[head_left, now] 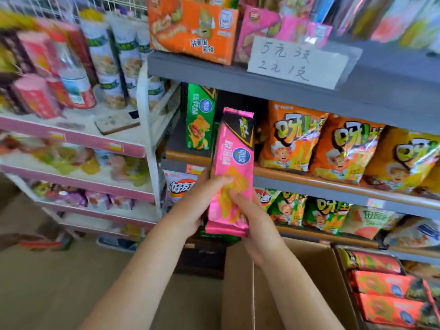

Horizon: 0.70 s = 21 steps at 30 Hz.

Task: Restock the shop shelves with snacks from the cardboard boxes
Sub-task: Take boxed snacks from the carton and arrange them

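Head view, left to right. White wire rack [152,148]: pink-edged tiers bearing blurred cup noodles and a water bottle [75,84]; small packets on the lower tiers.

Left hand [190,210]: fingers curled round the left edge and lower front of the pink snack packet [232,172], fingertips lying across its printed face.

Pink snack packet: long, upright, tilted slightly; top end raised level with the middle shelf, just right of a green packet [199,117] of the same shape standing there. Further green wrapping shows behind its lower end, gripped in the same bundle; how many packets, cannot tell.

Right hand [252,222]: thumb and fingers closed on the packet's lower right edge and bottom.

Grey shelving [262,84]: top tier holds an orange carton [190,29] and a handwritten price card [297,61]; middle tier, a dark open gap between the green packet and orange crisp bags [290,136]; below, green crisp bags [307,210].

Cardboard box [238,287]: open, beneath the right forearm; contents not visible. Adjoining box [339,252] at the right holds red packets [385,287] stacked flat.
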Each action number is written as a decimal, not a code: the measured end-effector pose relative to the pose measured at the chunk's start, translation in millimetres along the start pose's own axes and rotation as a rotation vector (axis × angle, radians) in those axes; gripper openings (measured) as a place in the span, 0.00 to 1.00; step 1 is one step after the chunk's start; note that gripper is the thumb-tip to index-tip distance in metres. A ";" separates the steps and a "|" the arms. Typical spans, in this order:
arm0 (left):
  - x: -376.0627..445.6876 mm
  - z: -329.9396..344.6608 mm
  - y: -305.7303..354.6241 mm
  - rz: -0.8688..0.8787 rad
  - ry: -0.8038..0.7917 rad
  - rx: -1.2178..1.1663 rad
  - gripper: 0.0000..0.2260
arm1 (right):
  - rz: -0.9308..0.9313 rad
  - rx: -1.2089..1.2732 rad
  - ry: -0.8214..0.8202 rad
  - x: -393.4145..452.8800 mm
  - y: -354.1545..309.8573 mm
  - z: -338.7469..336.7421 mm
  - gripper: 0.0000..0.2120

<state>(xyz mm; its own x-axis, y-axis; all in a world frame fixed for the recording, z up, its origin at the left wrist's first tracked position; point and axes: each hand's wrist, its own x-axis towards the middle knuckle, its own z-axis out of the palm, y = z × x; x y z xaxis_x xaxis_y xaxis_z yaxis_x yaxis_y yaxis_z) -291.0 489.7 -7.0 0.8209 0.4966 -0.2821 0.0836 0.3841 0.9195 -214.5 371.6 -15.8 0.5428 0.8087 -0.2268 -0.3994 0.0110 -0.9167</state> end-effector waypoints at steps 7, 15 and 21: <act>29.4 4.1 22.9 0.082 0.108 0.170 0.13 | -0.057 -0.162 0.127 69.3 -42.3 -6.7 0.15; 103.6 -8.7 55.3 0.320 0.151 0.359 0.10 | -0.114 -0.256 0.179 155.2 -68.5 -6.8 0.26; 161.5 -19.5 45.2 0.327 0.174 0.627 0.14 | -0.185 -0.251 0.210 201.3 -47.6 -31.0 0.20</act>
<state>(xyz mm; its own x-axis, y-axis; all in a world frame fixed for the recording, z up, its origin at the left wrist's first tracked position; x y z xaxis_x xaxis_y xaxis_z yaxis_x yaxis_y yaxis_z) -165.6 602.5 -16.4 0.7622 0.6460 0.0422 0.2003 -0.2973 0.9336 -63.4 515.6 -27.9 0.7388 0.6682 -0.0881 -0.1011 -0.0194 -0.9947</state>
